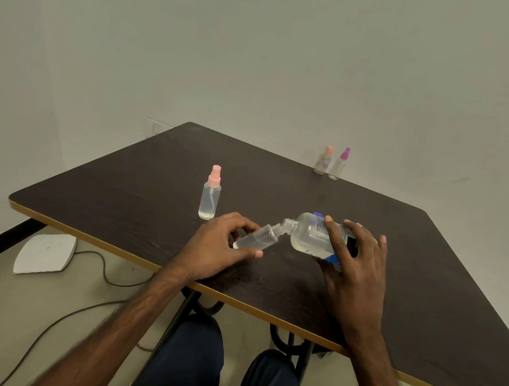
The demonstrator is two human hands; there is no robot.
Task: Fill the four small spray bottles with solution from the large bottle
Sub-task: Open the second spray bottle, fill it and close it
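- Dark wood-grain table against a pale wall.
- Left hand: fingers and thumb curled round the uncapped small bottle, held tilted above the table's near side.
- Right hand: thumb and fingers wrapped round the large bottle, tipped over, its open mouth meeting the small bottle's neck.
- Pink-capped spray bottle upright just behind the left hand, a little liquid at the bottom.
- Peach-capped bottle and purple-capped bottle upright side by side at the far edge, well apart from the hands.

I see a dark wood-grain table with a tan edge; on the floor to the left lies a flat white device; a dark cable trails from it.
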